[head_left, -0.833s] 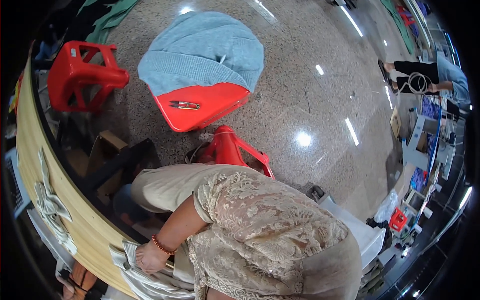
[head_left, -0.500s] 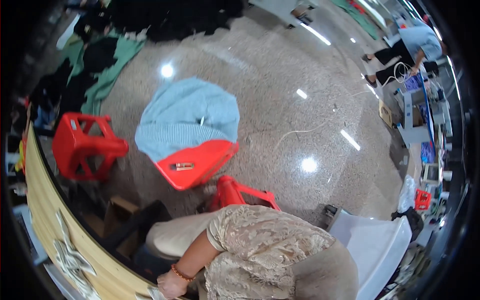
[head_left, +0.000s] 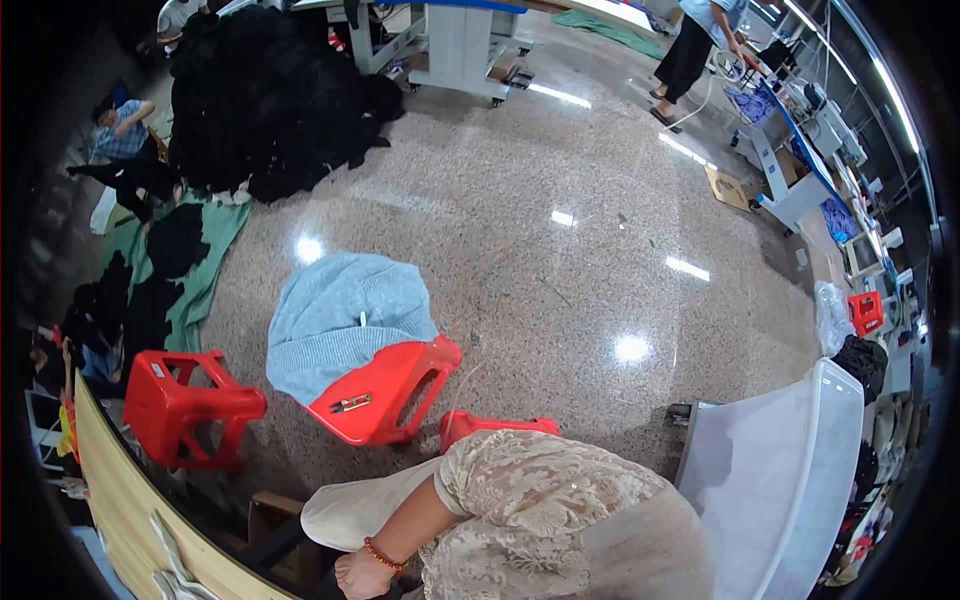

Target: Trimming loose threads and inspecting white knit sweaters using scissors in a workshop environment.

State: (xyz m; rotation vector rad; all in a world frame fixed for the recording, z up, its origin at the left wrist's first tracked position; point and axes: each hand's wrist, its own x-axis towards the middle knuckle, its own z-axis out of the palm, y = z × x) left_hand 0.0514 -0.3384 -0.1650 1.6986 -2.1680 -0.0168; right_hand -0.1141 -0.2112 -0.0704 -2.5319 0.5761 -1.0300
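A knock could tip the snips [head_left: 350,403] and blue knit [head_left: 350,318] off their red stool [head_left: 392,384], at twelve o'clock from the right hand [head_left: 368,577]; I cannot tell whether its grip holds anything. Pale cloth [head_left: 178,576] lies at nine, on the worktop [head_left: 118,480]. Counted: one knit, one snips, three nearby stools.

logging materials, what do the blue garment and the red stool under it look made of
Blue garment: soft, matte knit, judging by its ribbed band; fibre unclear. Red stool: likely moulded plastic, glossy, with smooth rounded edges and a cut-out side.
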